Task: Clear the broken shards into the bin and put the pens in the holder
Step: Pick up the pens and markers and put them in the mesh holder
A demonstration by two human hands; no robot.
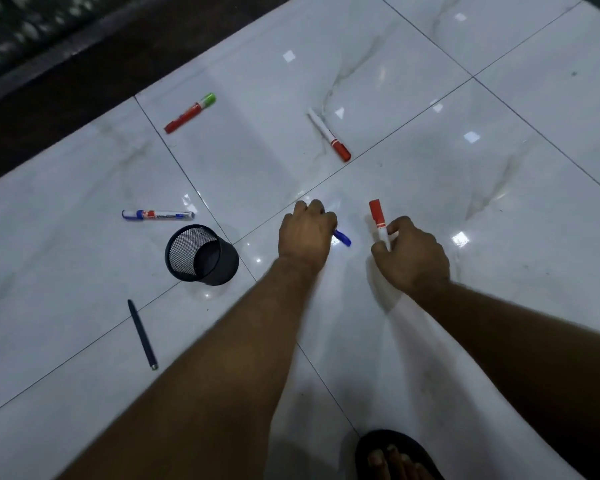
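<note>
My left hand is closed over a blue-capped pen down on the white tiled floor; only the pen's blue end shows. My right hand grips a white marker with a red cap, its cap pointing away from me. The black mesh pen holder stands just left of my left hand, nothing visible inside. Loose on the floor lie a red marker with a green cap, a white marker with a red cap, a blue and white marker and a dark slim pen. No shards or bin show.
A dark strip of floor and a patterned dark surface run along the far left. My foot in a black sandal rests at the bottom edge. Tile joints cross the glossy floor.
</note>
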